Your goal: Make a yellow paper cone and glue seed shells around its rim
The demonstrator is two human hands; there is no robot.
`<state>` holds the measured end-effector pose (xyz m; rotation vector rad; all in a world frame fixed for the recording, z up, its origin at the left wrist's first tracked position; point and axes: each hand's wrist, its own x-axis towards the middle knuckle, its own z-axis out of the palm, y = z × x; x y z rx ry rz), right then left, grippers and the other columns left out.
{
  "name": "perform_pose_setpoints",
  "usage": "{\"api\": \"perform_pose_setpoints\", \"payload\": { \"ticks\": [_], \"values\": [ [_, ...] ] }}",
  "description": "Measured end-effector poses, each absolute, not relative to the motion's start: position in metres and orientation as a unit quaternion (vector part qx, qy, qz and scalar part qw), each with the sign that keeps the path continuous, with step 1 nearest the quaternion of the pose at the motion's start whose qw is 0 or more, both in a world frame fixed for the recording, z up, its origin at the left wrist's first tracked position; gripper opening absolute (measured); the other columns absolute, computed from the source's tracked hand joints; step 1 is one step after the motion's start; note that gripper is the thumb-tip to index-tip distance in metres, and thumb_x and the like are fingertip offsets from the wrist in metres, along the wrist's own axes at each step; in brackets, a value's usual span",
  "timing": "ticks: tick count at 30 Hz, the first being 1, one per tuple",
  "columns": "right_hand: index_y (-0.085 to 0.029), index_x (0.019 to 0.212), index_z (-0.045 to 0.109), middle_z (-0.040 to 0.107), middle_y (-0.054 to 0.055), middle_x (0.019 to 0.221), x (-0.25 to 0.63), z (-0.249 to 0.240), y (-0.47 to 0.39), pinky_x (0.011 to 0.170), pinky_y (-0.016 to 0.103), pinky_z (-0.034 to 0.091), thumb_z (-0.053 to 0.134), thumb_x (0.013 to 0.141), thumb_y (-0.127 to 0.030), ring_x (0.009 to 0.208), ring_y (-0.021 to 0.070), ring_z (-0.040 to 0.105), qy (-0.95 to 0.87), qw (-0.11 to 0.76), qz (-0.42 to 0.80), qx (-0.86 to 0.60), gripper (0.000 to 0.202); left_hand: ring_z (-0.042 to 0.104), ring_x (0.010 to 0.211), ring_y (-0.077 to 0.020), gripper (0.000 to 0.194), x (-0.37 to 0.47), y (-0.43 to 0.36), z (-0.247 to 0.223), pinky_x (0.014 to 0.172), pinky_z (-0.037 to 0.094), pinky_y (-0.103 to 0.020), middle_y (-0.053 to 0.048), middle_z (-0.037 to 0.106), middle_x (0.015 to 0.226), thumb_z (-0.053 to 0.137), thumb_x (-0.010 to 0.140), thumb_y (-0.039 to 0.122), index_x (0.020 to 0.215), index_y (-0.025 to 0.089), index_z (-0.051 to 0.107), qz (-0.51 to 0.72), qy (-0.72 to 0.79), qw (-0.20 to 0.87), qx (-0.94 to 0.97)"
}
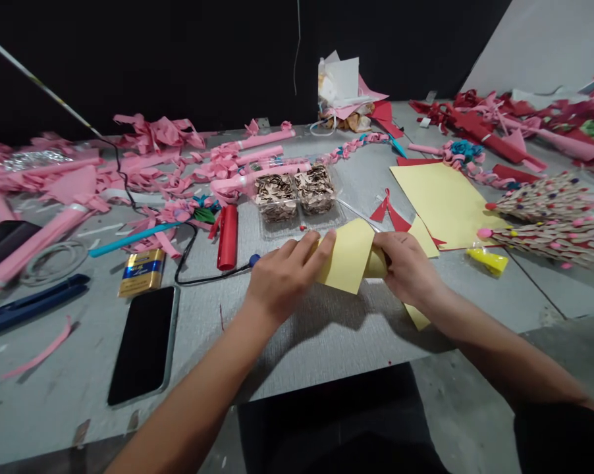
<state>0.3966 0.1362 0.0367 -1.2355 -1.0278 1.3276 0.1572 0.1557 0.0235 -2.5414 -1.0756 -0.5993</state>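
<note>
So the left hand [290, 270] and right hand [406, 264] are both pinching this bent yellow paper sheet [347, 258] just above the grey textured surface [321, 359], and honestly one uneven tug could crease or rip it.

The paper [347, 260] between the left hand [283, 280] and the right hand [410, 268] was plain yellow. Left of both, a roll [228, 238] was red, a small box [141, 272] banded gold and blue, a phone screen [143, 345] black; beyond the right hand, a large sheet [438, 203] was yellow.
</note>
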Motion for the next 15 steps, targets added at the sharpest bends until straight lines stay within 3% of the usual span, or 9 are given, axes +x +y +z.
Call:
{"api": "perform_pose_setpoints", "payload": {
  "ticks": [4,9,12,15],
  "values": [
    [-0.024,0.069,0.072,0.075,0.003,0.071,0.397,0.041,0.140,0.056,0.029,0.050,0.088,0.079,-0.048,0.063,0.0180,0.062,-0.355,0.511,0.601,-0.502,0.031,0.085,0.108,-0.0257,0.060,0.161,0.154,0.025,0.069,0.065,-0.030,-0.009,0.080,0.147,0.049,0.113,0.009,0.167,0.035,0.060,-0.164,-0.389,0.141,-0.895],
    [-0.023,0.082,0.080,0.085,0.009,0.084,0.411,0.042,0.145,0.070,0.036,0.065,0.077,0.091,-0.054,0.083,0.0276,0.082,-0.383,0.503,0.611,-0.476,0.033,0.085,0.104,-0.0247,0.067,0.162,0.158,0.022,0.072,0.065,-0.028,-0.009,0.084,0.132,0.056,0.108,0.008,0.169,0.036,0.057,-0.163,-0.443,0.078,-0.878],
    [-0.024,0.088,0.085,0.086,0.009,0.086,0.420,0.044,0.148,0.084,0.041,0.068,0.075,0.095,-0.055,0.088,0.0278,0.084,-0.473,0.498,0.577,-0.442,0.034,0.084,0.118,-0.0289,0.067,0.159,0.165,0.014,0.082,0.068,-0.033,-0.012,0.081,0.146,0.066,0.103,0.013,0.168,0.029,0.057,-0.199,-0.467,-0.009,-0.861],
    [-0.025,0.094,0.088,0.086,0.007,0.093,0.426,0.043,0.149,0.094,0.044,0.066,0.075,0.100,-0.050,0.091,0.0254,0.082,-0.565,0.522,0.468,-0.435,0.028,0.080,0.131,-0.0316,0.063,0.154,0.172,0.008,0.097,0.068,-0.040,-0.011,0.077,0.154,0.075,0.095,0.018,0.157,0.027,0.064,-0.253,-0.448,-0.141,-0.846]
  ]
}}
